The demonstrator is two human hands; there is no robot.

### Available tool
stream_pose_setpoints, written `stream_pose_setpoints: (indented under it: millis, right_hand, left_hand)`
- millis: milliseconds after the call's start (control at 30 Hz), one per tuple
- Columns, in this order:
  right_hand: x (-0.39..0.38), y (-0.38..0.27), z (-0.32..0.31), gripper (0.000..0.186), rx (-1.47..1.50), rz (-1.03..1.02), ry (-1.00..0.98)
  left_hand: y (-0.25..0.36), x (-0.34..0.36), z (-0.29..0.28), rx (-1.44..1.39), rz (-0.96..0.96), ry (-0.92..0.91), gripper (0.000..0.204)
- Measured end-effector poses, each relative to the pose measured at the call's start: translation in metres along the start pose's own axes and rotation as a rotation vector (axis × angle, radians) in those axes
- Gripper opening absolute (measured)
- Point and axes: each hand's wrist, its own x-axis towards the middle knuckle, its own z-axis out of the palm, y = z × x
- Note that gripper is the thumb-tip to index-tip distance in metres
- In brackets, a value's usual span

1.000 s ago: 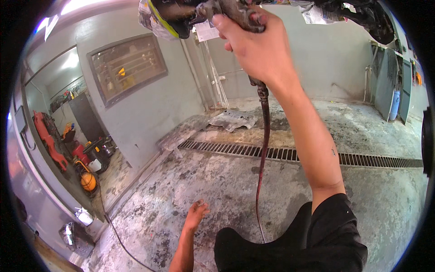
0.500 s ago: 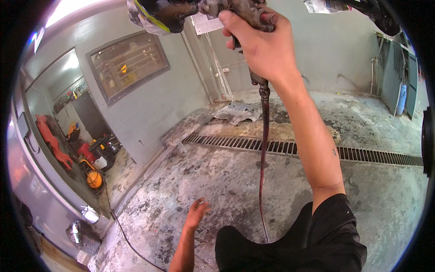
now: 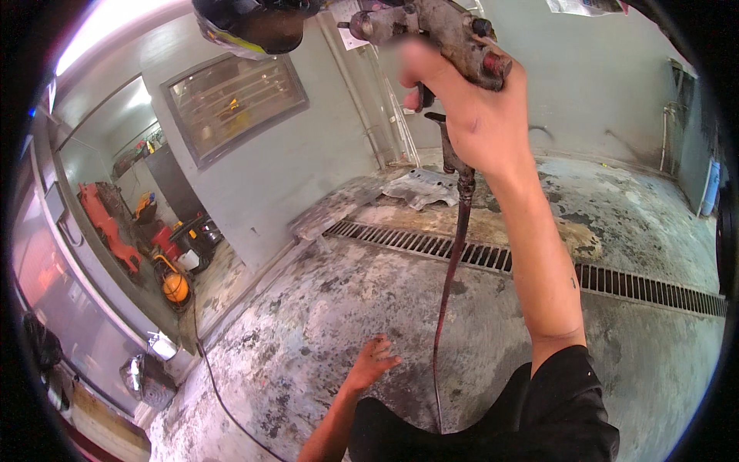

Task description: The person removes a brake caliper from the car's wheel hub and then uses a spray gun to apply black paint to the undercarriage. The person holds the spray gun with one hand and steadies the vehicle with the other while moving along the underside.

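My right hand (image 3: 481,119) is raised at top centre, closed round a grimy dark air spray gun (image 3: 446,38) with a red knob at its back. A dark red hose (image 3: 450,269) hangs from the handle to the floor. The gun's nozzle points left, near a black part with a yellow-green stripe (image 3: 246,23) overhead, partly wrapped in plastic. My left hand (image 3: 369,358) is low over the stained concrete floor, fingers apart and empty.
A long drain grate (image 3: 647,286) crosses the floor. Flat metal sheets (image 3: 419,189) lie by the back wall. At left are a doorway, a yellow-orange machine (image 3: 175,289), a black cable and a dark container (image 3: 150,381). A blue cylinder (image 3: 710,185) stands far right.
My right hand and the gun have moved right and slightly down, showing more of the gun. The overhead part sits further left in view. My left hand has moved to the right.
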Motion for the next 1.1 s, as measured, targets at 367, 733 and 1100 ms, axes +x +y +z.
stream_pose_setpoints:
  millis: [367,733,1100]
  right_hand:
    - [0.029,0.067,-0.071,0.026,0.008,0.092,-0.096]
    - [0.037,0.087,-0.086,0.025,0.404,-0.021,-0.205]
    - [0.036,0.128,-0.105,0.024,0.424,0.159,-0.167]
  left_hand:
    - [0.007,0.013,0.042,0.019,-0.136,0.223,0.092]
    - [-0.001,-0.035,0.052,-0.042,-0.181,0.578,0.091]
    - [0.02,-0.062,0.088,0.029,-0.272,0.724,0.089]
